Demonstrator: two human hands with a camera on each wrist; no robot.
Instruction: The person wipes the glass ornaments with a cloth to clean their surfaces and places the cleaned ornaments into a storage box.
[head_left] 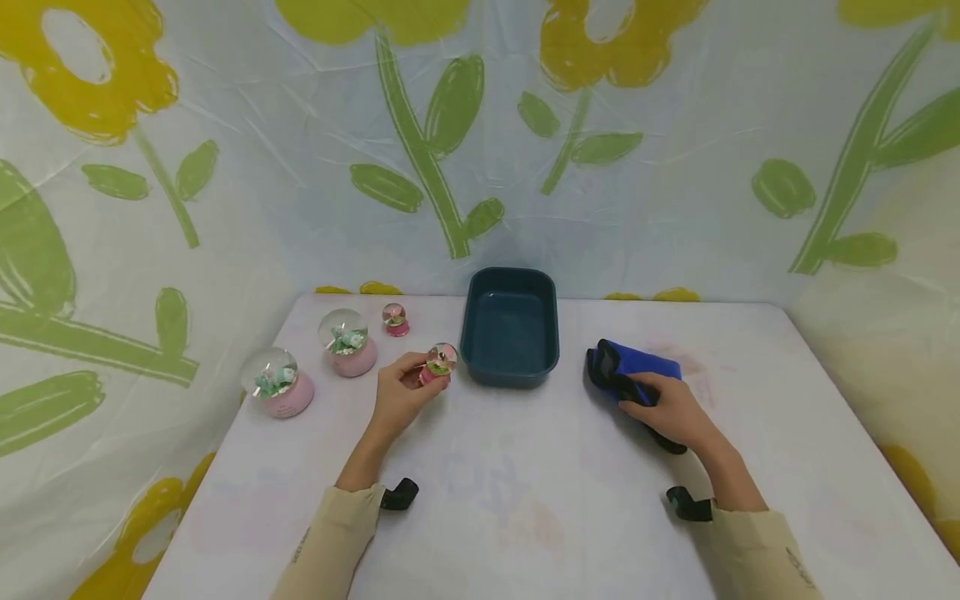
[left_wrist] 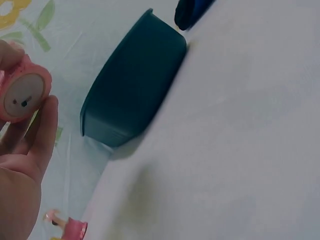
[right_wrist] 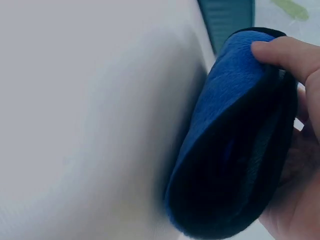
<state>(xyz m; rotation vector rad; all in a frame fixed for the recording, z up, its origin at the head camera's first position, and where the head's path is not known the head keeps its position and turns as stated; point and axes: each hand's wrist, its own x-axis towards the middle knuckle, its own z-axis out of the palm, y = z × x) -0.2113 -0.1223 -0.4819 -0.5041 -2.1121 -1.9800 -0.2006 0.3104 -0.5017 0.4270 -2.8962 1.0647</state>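
In the head view my left hand (head_left: 399,398) holds a small snow globe (head_left: 441,360) with a deep pink base, lifted near the front left of the teal bin. Its round underside faces the camera in the left wrist view, where the fingers of my left hand (left_wrist: 27,160) grip the pink base (left_wrist: 26,95). My right hand (head_left: 675,410) pinches a folded blue cloth (head_left: 637,367) with black edging, right of the bin. In the right wrist view the cloth (right_wrist: 220,85) is doubled over in a loop, with the thumb on its upper layer.
The teal bin (head_left: 511,379) stands at the table's back middle. Two larger snow globes with pale pink bases, one at the left edge (head_left: 288,396) and another behind it (head_left: 352,357), stand left. A second small snow globe (head_left: 396,321) is near the back. Flowered fabric (head_left: 315,167) hangs behind.
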